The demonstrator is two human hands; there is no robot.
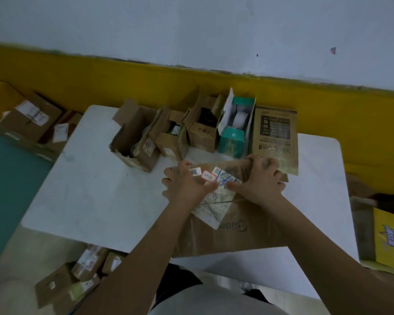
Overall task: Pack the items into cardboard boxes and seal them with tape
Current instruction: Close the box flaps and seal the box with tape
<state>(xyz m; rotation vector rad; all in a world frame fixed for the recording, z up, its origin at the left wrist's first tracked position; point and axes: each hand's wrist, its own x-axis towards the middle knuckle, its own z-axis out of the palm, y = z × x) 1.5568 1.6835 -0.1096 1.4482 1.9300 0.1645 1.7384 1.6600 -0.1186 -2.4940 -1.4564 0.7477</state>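
Cardboard box (214, 243) w/ Midea logo (234, 226), blue-pen label (225, 178).

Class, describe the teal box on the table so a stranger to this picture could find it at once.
Start at the white table beside the yellow wall band, and follow the row of boxes along its far edge. The teal box stands second from the right, between an open brown carton and a closed brown printed box. It alone there is not brown.
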